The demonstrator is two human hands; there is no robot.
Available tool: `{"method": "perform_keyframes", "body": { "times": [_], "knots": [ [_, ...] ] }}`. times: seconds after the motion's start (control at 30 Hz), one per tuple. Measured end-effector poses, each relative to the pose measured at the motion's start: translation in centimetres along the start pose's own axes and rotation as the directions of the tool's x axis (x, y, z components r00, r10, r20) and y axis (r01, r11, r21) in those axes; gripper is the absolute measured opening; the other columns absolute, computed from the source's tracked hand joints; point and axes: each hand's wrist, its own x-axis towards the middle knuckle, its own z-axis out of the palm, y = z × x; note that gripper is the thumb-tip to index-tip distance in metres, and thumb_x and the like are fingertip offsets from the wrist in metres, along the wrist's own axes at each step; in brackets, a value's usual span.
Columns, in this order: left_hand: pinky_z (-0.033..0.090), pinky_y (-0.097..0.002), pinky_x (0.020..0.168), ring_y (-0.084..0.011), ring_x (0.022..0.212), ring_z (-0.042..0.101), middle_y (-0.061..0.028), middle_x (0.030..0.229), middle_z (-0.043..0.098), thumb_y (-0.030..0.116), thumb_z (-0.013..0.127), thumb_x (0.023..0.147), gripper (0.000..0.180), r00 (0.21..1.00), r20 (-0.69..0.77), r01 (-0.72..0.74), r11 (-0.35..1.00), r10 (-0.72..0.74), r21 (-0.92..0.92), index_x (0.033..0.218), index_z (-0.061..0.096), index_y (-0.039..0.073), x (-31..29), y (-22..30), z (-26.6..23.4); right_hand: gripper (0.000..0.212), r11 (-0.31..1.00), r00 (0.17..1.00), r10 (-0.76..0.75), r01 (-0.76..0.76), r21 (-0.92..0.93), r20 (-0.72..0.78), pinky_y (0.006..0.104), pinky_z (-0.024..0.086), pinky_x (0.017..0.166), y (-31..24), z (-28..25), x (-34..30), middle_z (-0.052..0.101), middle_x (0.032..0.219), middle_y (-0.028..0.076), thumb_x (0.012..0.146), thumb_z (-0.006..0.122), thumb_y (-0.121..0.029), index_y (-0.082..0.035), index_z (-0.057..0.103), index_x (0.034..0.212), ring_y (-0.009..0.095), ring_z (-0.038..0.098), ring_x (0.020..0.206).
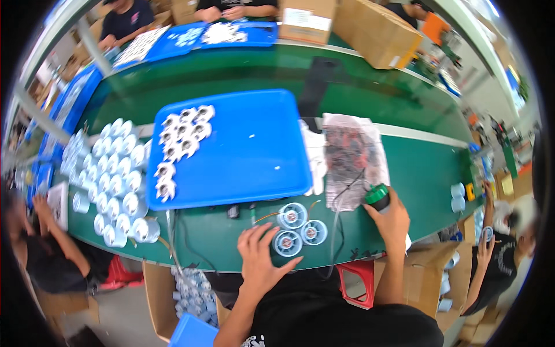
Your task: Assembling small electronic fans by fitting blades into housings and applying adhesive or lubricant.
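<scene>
A: From the head view, where are the hands?

B: The left hand (258, 254) lies flat on the green bench (404, 168), its grip spread wide, fingers splayed and pinching nothing. Its fingertips touch the nearest of three round white parts (288, 243), which lie in a tight cluster just to its right.

A: And the other one?

B: The right hand (393, 222) is further right, its grip pressed together around a tool with a green cap (377, 195). A thin cable (337, 225) runs from there down across the bench edge.

A: So the round parts sit between the two hands?

B: Yes, between them, close to the left hand and apart from the right. Each has a dark coppery centre.

A: What about containers?

B: A blue tray (254, 150) lies just behind the cluster. It holds about a dozen white parts with dark holes (182, 136) in its left corner; the rest is bare. Left of the tray, white cylinders (115, 173) stand packed in rows on the bench. To the tray's right lies a clear plastic bag (352, 156) with dark and reddish contents I cannot make out. Below the bench edge a cardboard box (159, 289) holds more white pieces.
</scene>
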Motion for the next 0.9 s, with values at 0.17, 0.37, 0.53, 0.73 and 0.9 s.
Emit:
{"method": "perform_keyframes", "body": {
  "times": [0.17, 0.37, 0.53, 0.73, 0.9],
  "knots": [
    [0.034, -0.0500, 0.108, -0.0367, 0.128, 0.038, -0.0100, 0.134, 0.048, 0.034, 0.089, 0.066, 0.068, 0.999, -0.022, -0.024, 0.999, 0.024, 0.027, 0.123, 0.059, 0.012, -0.1, -0.4, -0.3, 0.065, 1.000, 1.000, 0.015, -0.015, -0.015, 0.013, 0.0454, 0.052, 0.083, 0.7, -0.3, 0.2, 0.069, 0.104, 0.024, 0.073, 0.085, -0.031, -0.005, 0.059, 0.127, 0.043, 0.066, 0.098],
    [0.029, -0.0539, 0.112, -0.0336, 0.128, 0.039, -0.0093, 0.135, 0.047, 0.035, 0.083, 0.074, 0.063, 0.999, -0.027, -0.033, 0.999, 0.033, 0.006, 0.126, 0.055, 0.012, -0.1, -0.7, -0.1, 0.060, 0.992, 0.979, -0.113, 0.102, -0.077, -0.168, 0.0474, 0.047, 0.093, -0.6, -1.5, 2.1, 0.057, 0.128, 0.022, 0.088, 0.073, -0.026, -0.004, 0.051, 0.139, 0.038, 0.061, 0.105],
    [0.030, -0.0534, 0.111, -0.0341, 0.128, 0.039, -0.0104, 0.134, 0.047, 0.034, 0.083, 0.074, 0.062, 0.998, -0.051, -0.039, 0.999, 0.039, -0.007, 0.124, 0.054, 0.010, -0.6, -1.1, 0.0, 0.030, 0.506, 0.596, -0.803, 0.671, 0.542, 0.013, 0.0390, 0.052, 0.080, -19.3, -4.5, 3.5, 0.064, 0.108, 0.013, 0.089, 0.070, -0.012, -0.006, 0.065, 0.118, 0.029, 0.065, 0.091],
    [0.031, -0.0532, 0.109, -0.0350, 0.128, 0.039, -0.0111, 0.134, 0.047, 0.033, 0.083, 0.074, 0.061, 0.995, -0.088, -0.046, 0.999, 0.047, 0.012, 0.124, 0.055, 0.010, -0.5, -0.5, 0.1, 0.030, -0.199, -0.150, -0.977, 0.897, 0.395, -0.153, 0.0411, 0.054, 0.072, -33.1, 3.0, 2.9, 0.059, 0.092, 0.011, 0.078, 0.063, -0.004, -0.009, 0.062, 0.108, 0.030, 0.066, 0.089],
    [0.034, -0.0513, 0.108, -0.0338, 0.127, 0.042, -0.0098, 0.131, 0.049, 0.033, 0.083, 0.073, 0.061, 0.993, -0.102, -0.067, 0.998, 0.067, 0.012, 0.123, 0.057, 0.011, -0.3, -0.4, 0.4, 0.021, -0.344, -0.304, -0.939, 0.864, 0.369, -0.164, 0.0421, 0.054, 0.071, -37.0, 7.6, 2.5, 0.060, 0.090, 0.011, 0.075, 0.067, -0.004, -0.006, 0.062, 0.095, 0.030, 0.065, 0.089]
  ]
}}
